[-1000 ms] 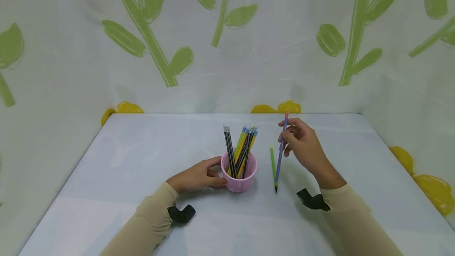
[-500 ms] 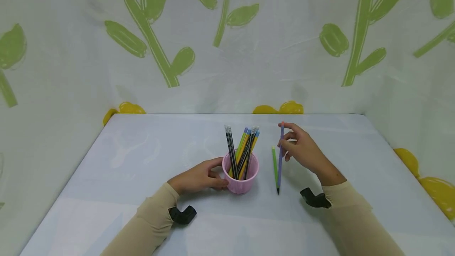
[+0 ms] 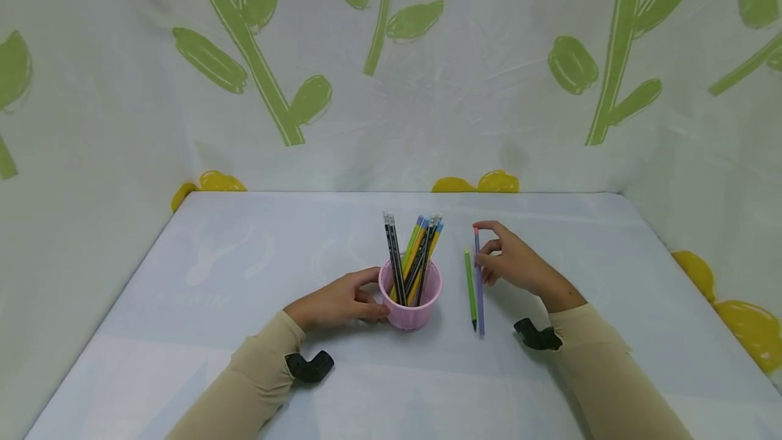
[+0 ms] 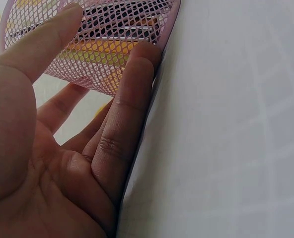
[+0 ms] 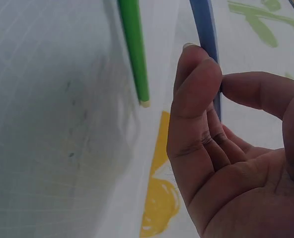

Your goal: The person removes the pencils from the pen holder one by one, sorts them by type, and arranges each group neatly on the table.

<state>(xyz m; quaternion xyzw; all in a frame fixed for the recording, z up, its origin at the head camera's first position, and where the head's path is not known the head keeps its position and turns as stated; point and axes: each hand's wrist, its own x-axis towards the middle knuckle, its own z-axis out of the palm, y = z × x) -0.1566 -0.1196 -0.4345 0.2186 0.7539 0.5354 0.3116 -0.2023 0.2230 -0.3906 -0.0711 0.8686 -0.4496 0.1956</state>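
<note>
Pencil, slim, purple, pink-ended, between right fingers

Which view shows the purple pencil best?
The head view: both ends of the purple pencil show. The right wrist view shows only part of its shaft, partly behind the right hand; the left wrist view shows none.

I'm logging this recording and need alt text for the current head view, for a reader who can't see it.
A right hand holds a purple pencil beside a green pencil lying on a pale table. A left hand holds a pink cup of pencils. Behind stands a leaf-patterned wall.
</note>
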